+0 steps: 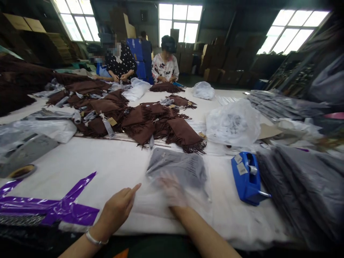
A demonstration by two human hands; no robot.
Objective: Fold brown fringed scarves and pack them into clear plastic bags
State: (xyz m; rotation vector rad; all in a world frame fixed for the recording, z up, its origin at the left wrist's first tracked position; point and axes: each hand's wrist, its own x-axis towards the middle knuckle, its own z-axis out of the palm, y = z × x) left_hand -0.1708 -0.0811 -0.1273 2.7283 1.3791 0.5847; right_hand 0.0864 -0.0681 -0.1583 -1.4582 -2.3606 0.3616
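Observation:
A folded grey fringed textile (177, 165) lies in a clear plastic bag (197, 202) on the white-covered table in front of me. My right hand (173, 191) is over the near part of this bag, blurred by motion, its fingers stretched out and apart. Whether the palm presses on the plastic, I cannot tell. Left of the bag, my left hand (120, 206) is just above the table with the index finger extended. Nothing shows in it, and its other fingers are partly hidden. A silver bangle (96, 238) circles the left wrist.
Brown fringed scarves (139, 123) are heaped beyond the bag. A blue tape dispenser (245, 177) stands to the right, beside stacked grey bagged goods (303, 182). Purple tape (61, 208) and a tape roll (23, 171) lie left. Several people are across the table.

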